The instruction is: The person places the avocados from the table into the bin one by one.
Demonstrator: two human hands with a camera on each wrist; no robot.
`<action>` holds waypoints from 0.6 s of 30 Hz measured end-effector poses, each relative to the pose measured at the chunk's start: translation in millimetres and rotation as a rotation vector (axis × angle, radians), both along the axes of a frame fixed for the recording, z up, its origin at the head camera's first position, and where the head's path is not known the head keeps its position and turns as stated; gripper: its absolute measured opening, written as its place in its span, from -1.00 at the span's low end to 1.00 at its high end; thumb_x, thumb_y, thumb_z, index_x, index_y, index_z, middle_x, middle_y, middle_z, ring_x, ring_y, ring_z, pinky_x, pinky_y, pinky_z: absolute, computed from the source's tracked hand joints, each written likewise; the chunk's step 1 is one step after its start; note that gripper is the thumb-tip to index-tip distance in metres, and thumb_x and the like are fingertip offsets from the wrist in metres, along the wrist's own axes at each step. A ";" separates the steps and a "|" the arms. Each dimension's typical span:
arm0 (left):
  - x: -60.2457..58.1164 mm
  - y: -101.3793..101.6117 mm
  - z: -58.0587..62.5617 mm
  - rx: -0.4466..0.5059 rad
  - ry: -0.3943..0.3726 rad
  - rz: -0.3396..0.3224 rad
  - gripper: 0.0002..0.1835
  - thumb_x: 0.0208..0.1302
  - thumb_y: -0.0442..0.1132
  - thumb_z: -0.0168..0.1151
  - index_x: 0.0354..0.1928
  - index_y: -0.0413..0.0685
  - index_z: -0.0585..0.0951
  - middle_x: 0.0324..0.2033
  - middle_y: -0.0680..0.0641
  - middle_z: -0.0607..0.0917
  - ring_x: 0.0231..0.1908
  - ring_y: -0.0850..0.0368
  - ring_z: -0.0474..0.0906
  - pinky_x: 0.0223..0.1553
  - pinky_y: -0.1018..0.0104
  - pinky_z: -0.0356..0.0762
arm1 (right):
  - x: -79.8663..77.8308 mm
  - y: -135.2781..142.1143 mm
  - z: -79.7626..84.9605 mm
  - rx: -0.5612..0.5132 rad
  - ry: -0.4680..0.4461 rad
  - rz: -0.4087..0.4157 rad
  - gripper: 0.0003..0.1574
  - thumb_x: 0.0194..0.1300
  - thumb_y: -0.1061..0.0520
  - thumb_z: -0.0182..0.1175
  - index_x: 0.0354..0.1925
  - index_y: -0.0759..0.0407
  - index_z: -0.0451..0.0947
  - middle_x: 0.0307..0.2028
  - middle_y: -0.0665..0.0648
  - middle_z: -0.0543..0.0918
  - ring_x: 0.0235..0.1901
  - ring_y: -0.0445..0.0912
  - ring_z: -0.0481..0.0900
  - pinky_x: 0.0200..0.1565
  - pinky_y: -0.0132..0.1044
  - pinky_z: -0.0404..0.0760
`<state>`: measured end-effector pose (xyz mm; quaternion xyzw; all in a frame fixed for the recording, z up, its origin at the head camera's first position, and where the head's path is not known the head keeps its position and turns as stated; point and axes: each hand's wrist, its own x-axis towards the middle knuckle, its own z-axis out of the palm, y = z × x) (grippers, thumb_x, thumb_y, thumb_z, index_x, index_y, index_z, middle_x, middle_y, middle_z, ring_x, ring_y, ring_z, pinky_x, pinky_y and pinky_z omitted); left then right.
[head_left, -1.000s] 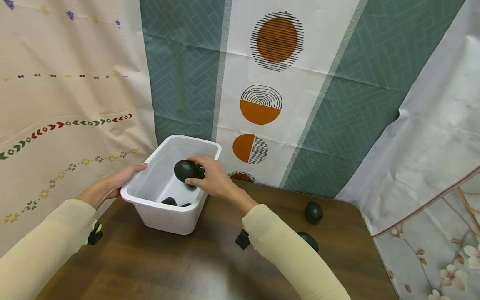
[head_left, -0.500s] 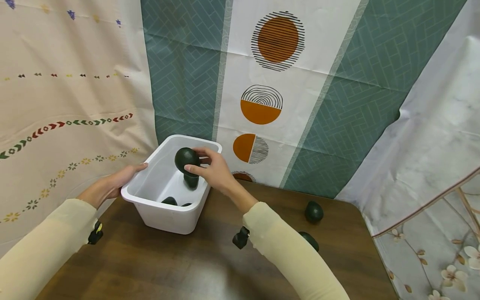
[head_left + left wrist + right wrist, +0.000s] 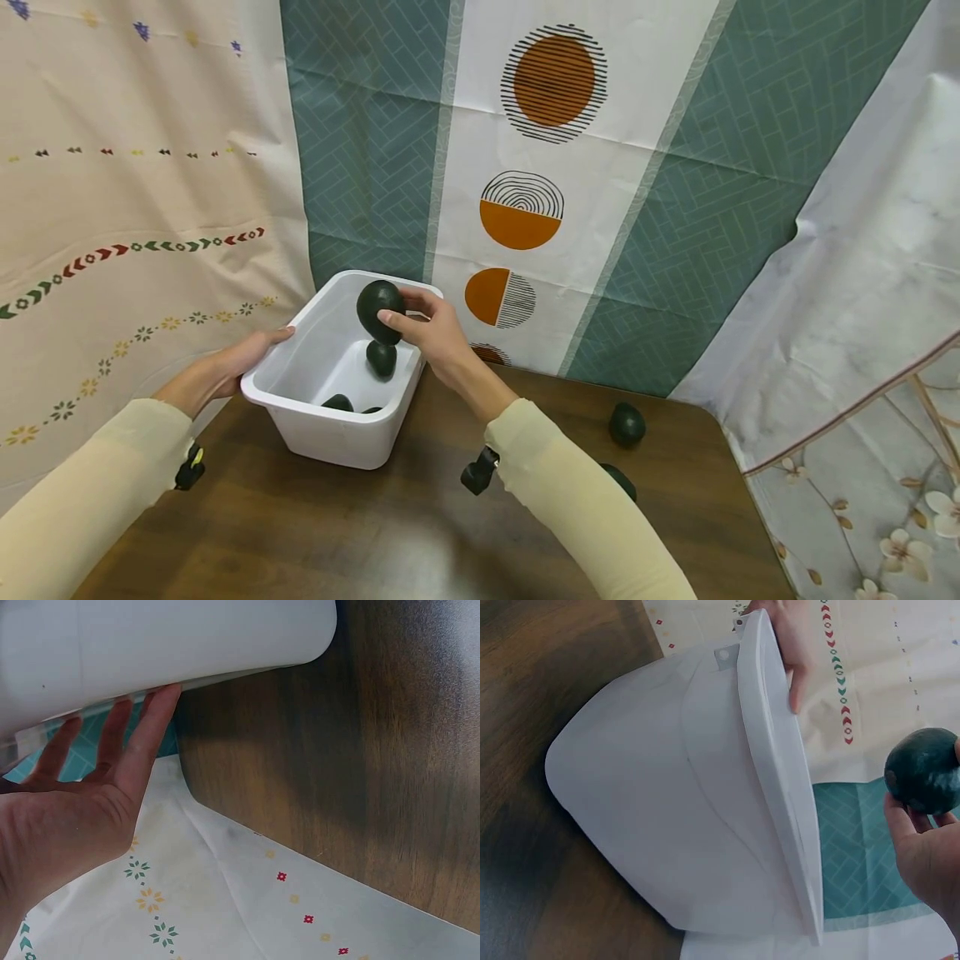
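A white plastic tub (image 3: pixel 326 433) stands tilted at the back left of the table. My left hand (image 3: pixel 243 354) grips its left rim, thumb over the edge, while in the left wrist view the fingers (image 3: pixel 135 750) lie against the outside under the rim. Over the tub's opening, my right hand (image 3: pixel 442 333) holds a dark green avocado (image 3: pixel 380 310) between thumb and fingers. That avocado (image 3: pixel 924 771) also shows in the right wrist view, apart from the tub. Inside the tub lies another avocado (image 3: pixel 382 358); two more peek above the front rim, mostly hidden.
Two avocados sit on the wooden table (image 3: pixel 375 533) to the right: one avocado (image 3: pixel 627 424) in full view, the other avocado (image 3: pixel 621 481) partly behind my right sleeve (image 3: pixel 585 508). Patterned cloths (image 3: pixel 367 167) hang behind and on both sides.
My right hand has risen with the avocado, up toward the tub's far rim, turning it more upright. The avocado below it now shows fully. My left hand keeps its place on the rim.
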<state>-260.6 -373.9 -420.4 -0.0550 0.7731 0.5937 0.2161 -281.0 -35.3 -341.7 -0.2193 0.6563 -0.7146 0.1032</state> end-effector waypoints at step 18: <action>0.0 -0.5 -0.4 -0.010 0.004 0.008 -0.13 0.66 0.28 -0.31 0.62 -0.31 -0.04 0.28 -0.35 0.46 0.10 -0.11 0.61 0.05 -0.07 0.68 | -3.9 0.5 -3.1 -0.029 -0.106 -0.036 -0.49 0.36 0.17 0.48 0.23 0.17 0.62 0.07 0.14 0.61 0.02 -0.02 0.65 0.16 -0.05 0.67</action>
